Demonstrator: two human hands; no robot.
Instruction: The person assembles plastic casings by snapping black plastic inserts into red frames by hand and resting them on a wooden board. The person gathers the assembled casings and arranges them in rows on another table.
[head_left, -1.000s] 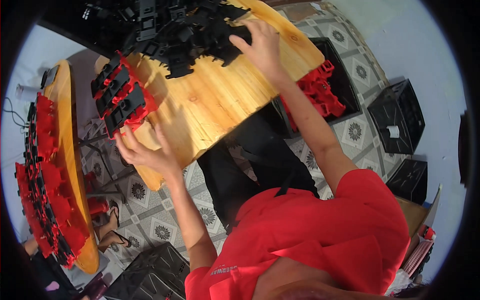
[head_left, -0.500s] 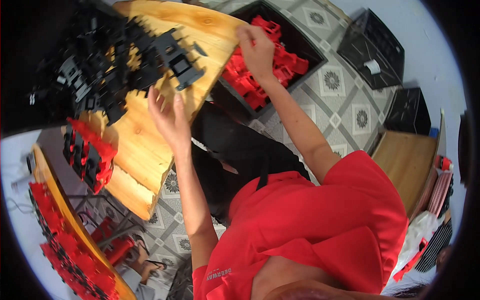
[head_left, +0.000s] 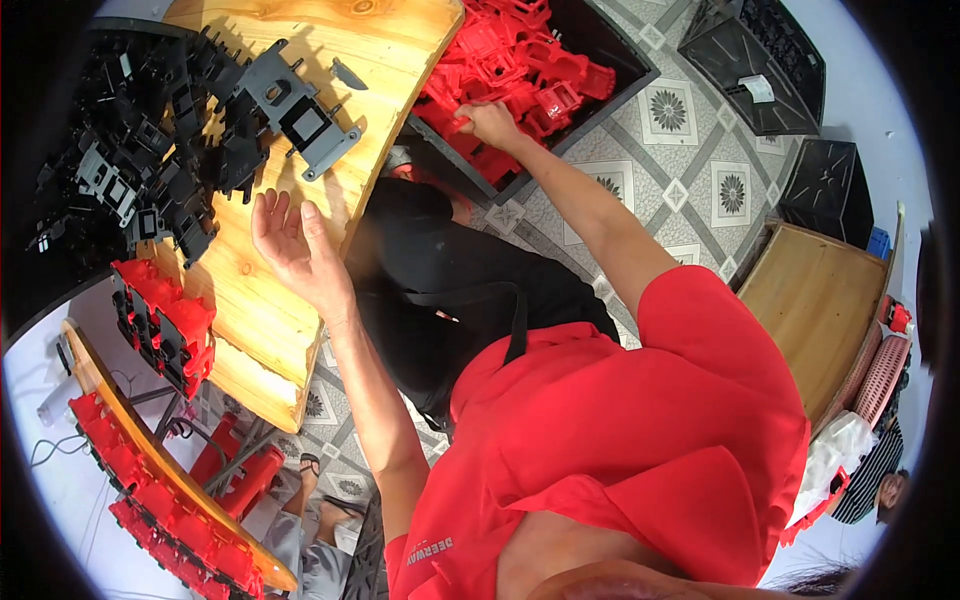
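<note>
Left hand [head_left: 295,245] over the wooden counter [head_left: 250,300], fingers spread and released; black plastic parts [head_left: 150,160] lie just beyond the fingertips. Right hand [head_left: 490,122] in the black crate [head_left: 620,55], fingers clenched on the red plastic parts [head_left: 520,60] heaped around them.

- The pale wooden counter [head_left: 262,300] shows smooth, matt planks with visible grain.
- The heap of black moulded plastic frames [head_left: 150,150] looks matt.
- The red moulded plastic parts [head_left: 520,60] in the black plastic crate [head_left: 620,55] have a slight sheen.
- The floor tiles [head_left: 690,170] look smooth and patterned.
</note>
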